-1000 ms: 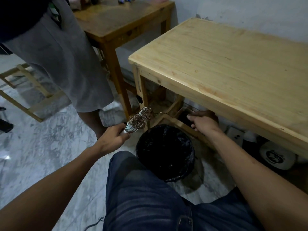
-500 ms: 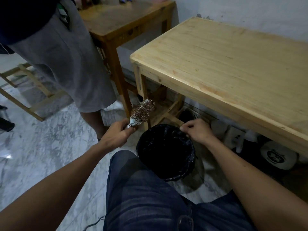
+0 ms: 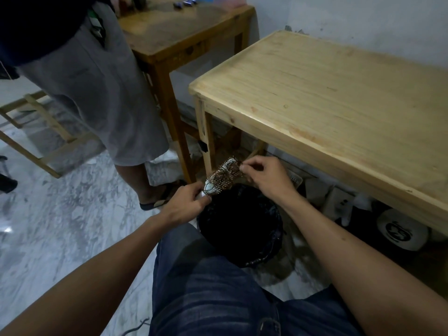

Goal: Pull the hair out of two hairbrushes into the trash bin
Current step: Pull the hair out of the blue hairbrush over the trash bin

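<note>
A round white hairbrush [image 3: 221, 177] with thin bristles and dark hair tangled in it is held just above the far rim of the black-lined trash bin [image 3: 271, 241], which stands on the floor between my knees. My left hand [image 3: 184, 206] grips the brush by its handle end. My right hand [image 3: 263, 174] pinches hair at the brush's far tip with thumb and forefinger. Only one hairbrush is in view.
A light wooden table [image 3: 339, 98] stands right of the bin, with a white helmet-like object [image 3: 402, 230] and clutter beneath it. A darker wooden table [image 3: 179, 32] is behind. A person in grey shorts [image 3: 97, 93] stands at the left on the marble floor.
My right hand rose from the far side of the bin to the brush tip and pinched the hair. My left hand brought the brush nearer, over the bin's rim.
</note>
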The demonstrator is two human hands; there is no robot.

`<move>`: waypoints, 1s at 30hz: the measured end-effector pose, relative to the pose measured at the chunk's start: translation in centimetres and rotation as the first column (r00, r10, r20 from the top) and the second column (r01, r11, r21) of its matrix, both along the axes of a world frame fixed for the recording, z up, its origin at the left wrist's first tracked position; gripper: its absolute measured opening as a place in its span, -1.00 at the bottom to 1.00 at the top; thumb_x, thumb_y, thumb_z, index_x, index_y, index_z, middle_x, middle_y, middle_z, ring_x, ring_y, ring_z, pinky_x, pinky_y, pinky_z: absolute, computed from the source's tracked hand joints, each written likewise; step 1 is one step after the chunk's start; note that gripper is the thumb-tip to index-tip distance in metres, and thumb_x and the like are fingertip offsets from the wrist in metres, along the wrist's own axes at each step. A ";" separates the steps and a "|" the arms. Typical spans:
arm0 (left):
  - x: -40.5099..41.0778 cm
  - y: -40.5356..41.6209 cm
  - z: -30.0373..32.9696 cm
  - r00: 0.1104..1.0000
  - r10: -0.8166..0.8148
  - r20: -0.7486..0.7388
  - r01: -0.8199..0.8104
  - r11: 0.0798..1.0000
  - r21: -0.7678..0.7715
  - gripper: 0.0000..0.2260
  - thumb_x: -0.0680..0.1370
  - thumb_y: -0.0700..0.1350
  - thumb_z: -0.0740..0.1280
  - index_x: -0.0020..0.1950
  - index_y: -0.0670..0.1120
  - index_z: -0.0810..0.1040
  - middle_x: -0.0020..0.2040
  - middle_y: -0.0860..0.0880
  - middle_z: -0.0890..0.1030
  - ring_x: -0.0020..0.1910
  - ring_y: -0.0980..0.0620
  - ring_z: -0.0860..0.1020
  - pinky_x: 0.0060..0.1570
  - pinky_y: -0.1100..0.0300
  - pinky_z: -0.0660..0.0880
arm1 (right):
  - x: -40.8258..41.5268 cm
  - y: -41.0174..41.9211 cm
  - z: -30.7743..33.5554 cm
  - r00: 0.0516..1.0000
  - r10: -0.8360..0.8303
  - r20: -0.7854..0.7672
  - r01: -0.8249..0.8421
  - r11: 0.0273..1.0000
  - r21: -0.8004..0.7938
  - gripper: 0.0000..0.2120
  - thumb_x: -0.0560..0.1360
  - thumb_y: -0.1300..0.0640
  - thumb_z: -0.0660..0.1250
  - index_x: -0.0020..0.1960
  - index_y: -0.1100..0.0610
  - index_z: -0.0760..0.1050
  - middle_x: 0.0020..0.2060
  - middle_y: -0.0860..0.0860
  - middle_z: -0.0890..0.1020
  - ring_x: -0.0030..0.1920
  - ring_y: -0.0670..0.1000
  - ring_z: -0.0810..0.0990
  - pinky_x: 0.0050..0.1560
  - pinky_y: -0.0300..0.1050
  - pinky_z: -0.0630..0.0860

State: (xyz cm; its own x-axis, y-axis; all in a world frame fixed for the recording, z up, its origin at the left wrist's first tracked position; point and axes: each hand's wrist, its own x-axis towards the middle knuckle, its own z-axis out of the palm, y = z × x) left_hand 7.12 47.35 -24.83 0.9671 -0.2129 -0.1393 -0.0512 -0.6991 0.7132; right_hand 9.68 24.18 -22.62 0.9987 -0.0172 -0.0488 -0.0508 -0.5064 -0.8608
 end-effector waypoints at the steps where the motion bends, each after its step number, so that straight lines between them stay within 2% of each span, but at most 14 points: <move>1: 0.0 0.0 0.0 1.000 0.006 -0.005 -0.006 1.000 -0.001 -0.68 0.59 -0.17 0.36 -0.28 0.12 0.38 -0.37 0.15 0.42 -0.40 0.33 0.46 -0.41 0.37 0.29 | 0.0 -0.1 0.1 1.000 -0.014 -0.003 0.014 1.000 -0.025 -0.88 0.56 0.02 0.45 0.03 0.03 0.70 -0.30 -0.13 0.65 -0.36 -0.20 0.58 -0.26 -0.29 0.42; 3: -0.1 0.3 0.1 0.999 0.032 -0.026 -0.032 0.999 -0.017 -0.68 0.59 -0.16 0.36 -0.29 0.10 0.38 -0.39 0.14 0.41 -0.41 0.23 0.44 -0.41 0.33 0.28 | -0.2 -0.5 0.3 0.999 -0.048 -0.018 0.047 0.999 -0.025 -0.87 0.59 0.03 0.41 0.07 0.04 0.68 -0.23 -0.09 0.67 -0.32 -0.20 0.63 -0.25 -0.30 0.47; 7: 0.0 1.8 0.0 0.977 0.161 -0.138 -0.173 0.981 -0.083 -0.81 0.55 -0.04 0.32 -0.13 -0.17 0.50 -0.36 -0.06 0.49 -0.44 -0.04 0.46 -0.40 -0.05 0.40 | -0.4 -2.2 1.1 0.977 -0.156 -0.144 0.175 0.976 0.127 -0.83 0.60 -0.05 0.37 0.14 -0.05 0.64 -0.08 -0.02 0.70 -0.10 -0.01 0.69 -0.02 -0.05 0.64; 10: 0.0 2.7 -0.2 0.947 0.258 -0.189 -0.288 0.946 -0.150 -0.88 0.58 -0.13 0.30 -0.05 -0.18 0.54 -0.36 -0.12 0.51 -0.52 -0.03 0.47 -0.49 0.09 0.41 | -1.0 -3.6 1.0 0.959 -0.193 -0.205 0.216 0.972 0.094 -0.80 0.61 -0.09 0.34 0.17 -0.06 0.62 -0.13 0.01 0.69 -0.14 -0.02 0.65 -0.08 -0.12 0.56; 12: 0.0 3.0 -0.4 0.935 0.293 -0.201 -0.330 0.926 -0.186 -0.90 0.60 -0.17 0.30 -0.03 -0.20 0.55 -0.40 -0.13 0.47 -0.57 -0.02 0.45 -0.54 0.15 0.38 | -1.5 -4.1 0.8 0.956 -0.220 -0.195 0.237 0.970 0.064 -0.82 0.61 -0.08 0.34 0.14 -0.04 0.63 -0.16 0.04 0.70 -0.13 0.03 0.67 0.02 -0.03 0.61; 15: 0.0 3.2 -0.8 0.923 0.309 -0.228 -0.358 0.908 -0.219 -0.88 0.59 -0.18 0.31 -0.06 -0.23 0.51 -0.43 -0.12 0.43 -0.59 -0.02 0.42 -0.55 0.15 0.35 | -1.8 -4.3 0.1 0.948 -0.246 -0.200 0.248 0.969 -0.019 -0.89 0.61 -0.04 0.36 -0.06 -0.09 0.62 -0.23 0.02 0.72 -0.12 0.06 0.70 0.14 0.10 0.63; 17: 0.0 3.1 -0.9 0.920 0.308 -0.243 -0.370 0.887 -0.275 -0.86 0.56 -0.17 0.31 -0.13 -0.22 0.45 -0.43 -0.14 0.40 -0.60 -0.05 0.39 -0.54 0.12 0.33 | -1.8 -4.4 -0.5 0.942 -0.224 -0.251 0.211 0.974 -0.079 -0.87 0.61 -0.01 0.35 -0.11 -0.10 0.61 -0.23 0.01 0.71 -0.13 0.06 0.70 0.11 0.06 0.63; 20: -0.1 2.7 -0.8 0.928 0.280 -0.245 -0.351 0.878 -0.325 -0.82 0.59 -0.22 0.29 -0.21 -0.18 0.41 -0.43 -0.15 0.37 -0.59 -0.06 0.35 -0.53 0.12 0.30 | -1.8 -4.4 -1.4 0.942 -0.141 -0.305 0.062 0.965 -0.254 -0.86 0.61 0.05 0.34 -0.03 0.01 0.68 -0.13 0.01 0.71 -0.05 0.05 0.68 0.02 -0.06 0.57; 22: -0.1 2.3 -0.5 0.947 0.233 -0.222 -0.296 0.901 -0.317 -0.84 0.60 -0.20 0.29 -0.18 -0.15 0.44 -0.41 -0.16 0.39 -0.54 -0.06 0.37 -0.53 0.12 0.31 | -1.7 -4.4 -1.7 0.932 -0.088 -0.351 -0.039 0.940 -0.340 -0.87 0.58 0.13 0.35 -0.05 0.04 0.69 -0.03 0.02 0.71 -0.04 0.02 0.63 -0.02 -0.12 0.50; 24: -0.2 2.0 -0.2 0.969 0.169 -0.182 -0.216 0.934 -0.283 -0.88 0.57 -0.09 0.30 -0.10 -0.13 0.50 -0.37 -0.12 0.42 -0.49 -0.06 0.41 -0.49 0.06 0.35 | -1.4 -4.0 -1.5 0.914 -0.034 -0.405 -0.121 0.929 -0.351 -0.82 0.53 0.16 0.35 0.10 0.03 0.65 0.06 0.03 0.68 -0.03 0.03 0.62 -0.02 -0.10 0.52; 25: -0.2 1.9 -0.1 0.980 0.133 -0.149 -0.167 0.955 -0.246 -0.83 0.54 -0.03 0.30 -0.06 -0.14 0.51 -0.37 -0.09 0.43 -0.46 -0.05 0.42 -0.45 0.00 0.36 | -1.1 -3.7 -1.2 0.910 -0.013 -0.413 -0.127 0.943 -0.309 -0.70 0.52 0.14 0.37 0.24 0.01 0.59 0.08 0.02 0.65 -0.02 0.04 0.63 -0.02 -0.08 0.55; 27: -0.1 1.5 0.1 0.995 0.049 -0.092 -0.064 0.984 -0.168 -0.78 0.52 0.04 0.30 -0.06 -0.12 0.52 -0.37 -0.04 0.43 -0.43 -0.02 0.41 -0.40 -0.09 0.35 | -0.8 -2.7 -0.5 0.918 0.037 -0.394 -0.078 0.993 -0.088 -0.52 0.52 0.10 0.41 0.43 -0.03 0.46 0.08 -0.04 0.61 0.00 0.03 0.67 -0.02 -0.04 0.64; 29: 0.0 1.0 0.1 0.999 0.004 -0.053 -0.011 0.990 -0.138 -0.87 0.55 0.00 0.32 -0.16 -0.01 0.49 -0.40 0.07 0.43 -0.44 0.05 0.39 -0.37 -0.06 0.34 | -0.5 -1.5 0.1 0.929 0.111 -0.354 -0.063 0.988 0.144 -0.49 0.55 0.08 0.45 0.47 -0.02 0.42 0.04 -0.08 0.61 -0.02 0.01 0.68 -0.12 -0.11 0.65; 30: 0.0 0.6 0.2 0.999 -0.006 -0.035 0.002 0.992 -0.129 -0.85 0.57 -0.04 0.34 -0.20 0.04 0.47 -0.42 0.11 0.44 -0.45 0.11 0.40 -0.36 -0.01 0.34 | -0.4 -1.1 0.1 0.936 0.137 -0.326 -0.078 0.979 0.186 -0.50 0.55 0.05 0.46 0.46 -0.03 0.43 0.04 -0.07 0.62 -0.03 0.00 0.69 -0.18 -0.16 0.63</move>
